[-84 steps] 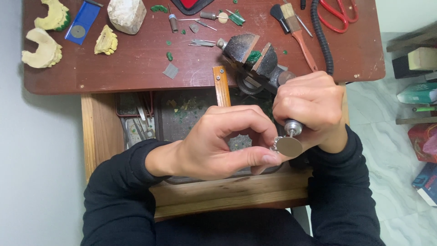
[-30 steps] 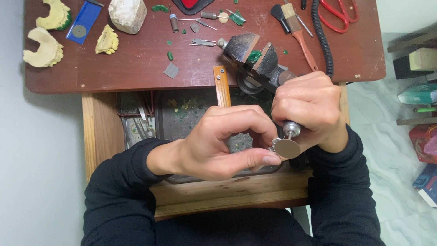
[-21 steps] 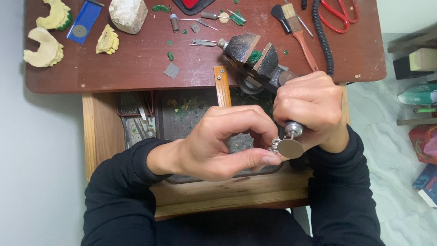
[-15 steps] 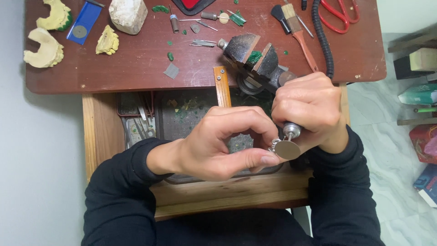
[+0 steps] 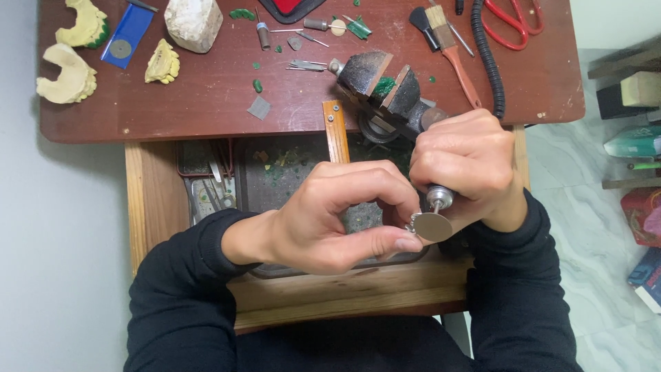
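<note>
Workpiece: small silvery metal piece (image 5: 412, 222), centre-right of the frame, pinched at the fingertips; too small to tell its shape.
Left hand: left hand (image 5: 337, 217) curled tight, thumb and forefinger closed on the small metal piece, other fingers arched above it.
Right hand: right hand (image 5: 463, 169) wrapped shut around a rotary handpiece with a chrome collar (image 5: 438, 198), its flat grey round disc (image 5: 434, 226) touching the piece.
Step in hand: looks like grinding or polishing; it would go best with light pressure, the disc edge kept off the thumb, and both hands braced over the wooden bench peg (image 5: 336, 131).
Below: open drawer tray with green shavings (image 5: 275, 165).
Upper centre: black bench vise holding a green block (image 5: 382, 86).
Upper left: 3 cream plaster casts (image 5: 65, 74).
Upper right: red-handled scissors (image 5: 509, 21).
Surface: dark red wooden benchtop (image 5: 206, 96).
</note>
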